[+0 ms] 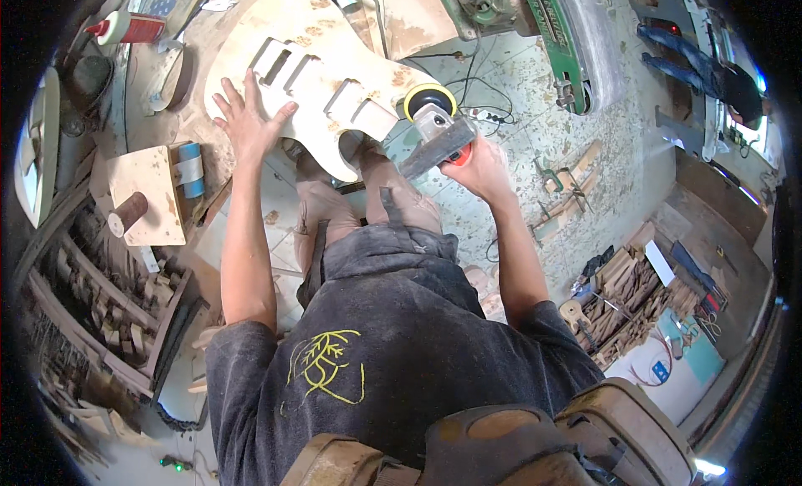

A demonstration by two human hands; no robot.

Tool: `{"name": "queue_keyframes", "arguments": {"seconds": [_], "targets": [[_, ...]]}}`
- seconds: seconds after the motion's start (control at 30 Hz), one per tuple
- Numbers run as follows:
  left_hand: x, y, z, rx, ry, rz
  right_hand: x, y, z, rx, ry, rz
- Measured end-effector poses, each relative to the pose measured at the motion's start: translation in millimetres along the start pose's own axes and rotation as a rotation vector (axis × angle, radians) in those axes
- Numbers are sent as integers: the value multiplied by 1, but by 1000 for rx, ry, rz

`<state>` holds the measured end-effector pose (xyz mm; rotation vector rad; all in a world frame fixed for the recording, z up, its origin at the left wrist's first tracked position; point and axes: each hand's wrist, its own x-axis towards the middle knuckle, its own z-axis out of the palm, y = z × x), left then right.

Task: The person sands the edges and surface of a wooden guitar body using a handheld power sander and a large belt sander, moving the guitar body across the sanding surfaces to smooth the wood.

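A pale wooden electric guitar body (322, 35) with several rectangular cut-outs lies before me. Brown patches mark its face. My left hand (251, 122) rests on its left side, fingers spread flat. My right hand (483, 170) is wrapped round the red body of an angle grinder (433, 122). Its round, yellow-edged pad (430, 100) is at the right edge of the guitar body, by the narrow neck end; I cannot tell whether they touch. A grey flat piece (439, 149) crosses the tool in front of my fingers, partly hiding the grip.
A white glue bottle (129, 28) with a red cap lies upper left. Below stand a wooden block (150, 185) and a brown spool (128, 214). A green belt machine (555, 47) is upper right, cables (493, 110) and a clamp (553, 182) below it. Another person (710, 76) is far right.
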<state>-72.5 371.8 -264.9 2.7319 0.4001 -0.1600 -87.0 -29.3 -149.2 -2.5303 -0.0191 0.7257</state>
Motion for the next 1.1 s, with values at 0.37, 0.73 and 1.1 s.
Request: {"name": "queue_keyframes", "arguments": {"seconds": [0.37, 0.73, 1.1], "targets": [[2, -1, 0, -17, 6, -2, -42, 30, -5, 14, 75, 119], [3, -5, 3, 2, 2, 5, -39, 7, -15, -57, 41, 152], [3, -8, 5, -12, -2, -3, -32, 35, -4, -10, 47, 93]]}}
